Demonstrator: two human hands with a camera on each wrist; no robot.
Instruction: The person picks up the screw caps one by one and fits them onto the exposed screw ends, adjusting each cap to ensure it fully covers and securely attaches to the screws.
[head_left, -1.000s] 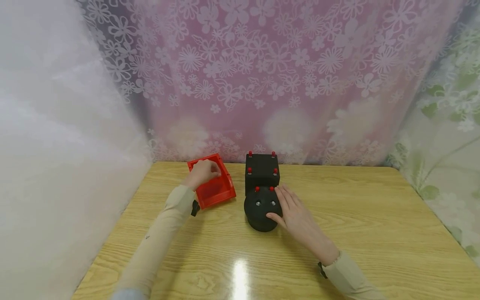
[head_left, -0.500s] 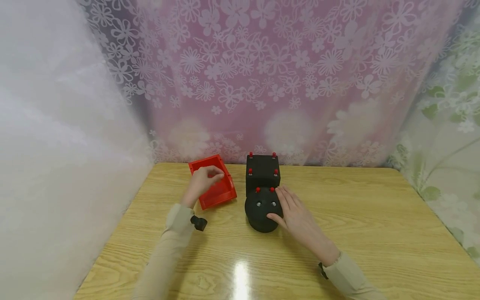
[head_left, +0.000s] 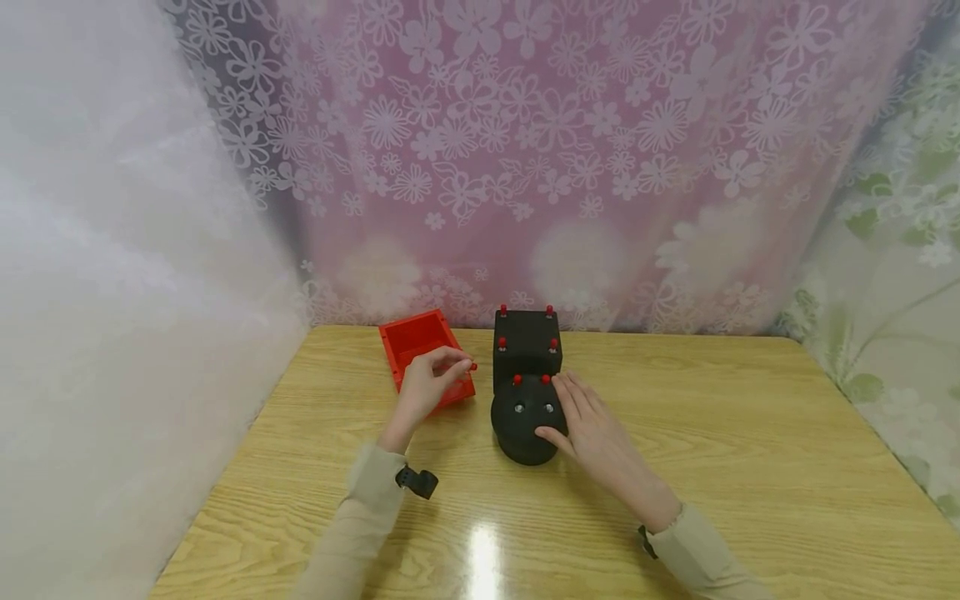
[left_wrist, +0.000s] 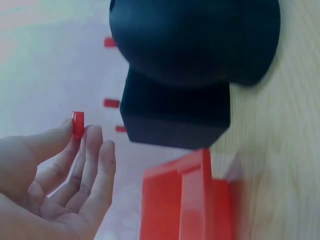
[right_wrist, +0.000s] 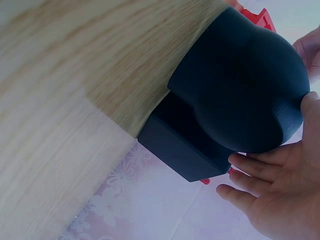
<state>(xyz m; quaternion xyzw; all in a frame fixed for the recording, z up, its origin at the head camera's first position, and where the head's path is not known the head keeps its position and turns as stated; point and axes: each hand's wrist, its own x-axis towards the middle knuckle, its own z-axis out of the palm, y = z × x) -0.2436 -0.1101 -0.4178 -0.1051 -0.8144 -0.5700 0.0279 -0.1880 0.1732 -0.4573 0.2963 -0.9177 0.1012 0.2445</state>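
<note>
A small red cap (head_left: 473, 367) is pinched between the thumb and fingertip of my left hand (head_left: 426, 390); the left wrist view shows this red cap (left_wrist: 78, 124) up close. That hand is over the near right side of a red open bin (head_left: 395, 367). To the right stands a black object with a box-shaped back part (head_left: 527, 329) and a rounded front part (head_left: 519, 437). Red-tipped pegs stand on its top, and two bare metal ends (head_left: 519, 408) show on the rounded part. My right hand (head_left: 603, 450) rests on the rounded part's right side, fingers extended.
All of this stands on a wood-grain table (head_left: 705, 433). A pink flowered curtain (head_left: 555, 167) hangs behind the table's far edge, with pale sheeting (head_left: 112, 292) along the left side. Part of the bin's inside is hidden by my left hand.
My left hand has come out of the bin, moving right and toward me, and the red cap now shows at its fingertips. My right hand has stayed in place.
</note>
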